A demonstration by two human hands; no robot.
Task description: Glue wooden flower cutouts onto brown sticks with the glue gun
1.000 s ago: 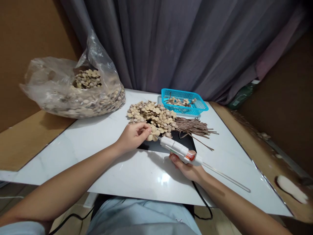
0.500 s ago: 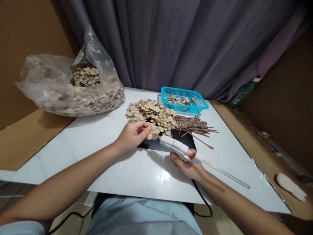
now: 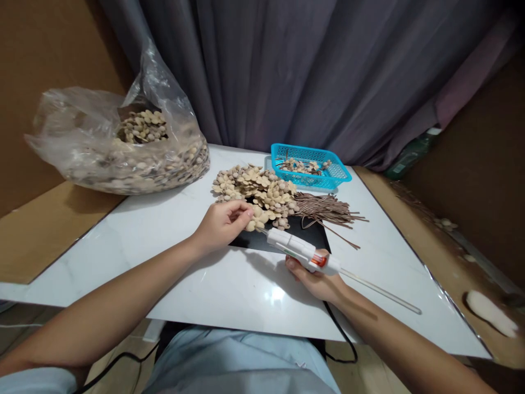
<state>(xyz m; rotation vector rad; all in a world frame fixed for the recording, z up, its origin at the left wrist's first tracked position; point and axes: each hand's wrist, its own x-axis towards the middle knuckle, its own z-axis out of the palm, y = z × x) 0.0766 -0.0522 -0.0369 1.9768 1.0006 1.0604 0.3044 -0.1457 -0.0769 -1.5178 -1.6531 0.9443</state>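
Note:
My left hand (image 3: 223, 222) is closed, thumb and forefinger pinching a beige flower piece (image 3: 258, 218) at the near edge of a heap. Wrapped around a white hot glue gun (image 3: 293, 244) is my right hand (image 3: 314, 278). The gun's nozzle points left, close to the flower piece; whether they touch I cannot tell. A long clear glue stick (image 3: 381, 291) sticks out of its back end. Behind my hands lies the heap of beige flower pieces (image 3: 254, 183), partly on a black mat (image 3: 311, 234).
Brown stems (image 3: 328, 209) lie in a bundle right of the heap. Behind them stands a blue basket (image 3: 342, 174) with several flower pieces. A clear plastic bag (image 3: 98, 156) full of more pieces sits at the left. A black cable (image 3: 340, 331) hangs over the table's front edge.
The glue gun's nozzle has shifted very slightly left beside the flower piece. Both hands otherwise keep their place and grip.

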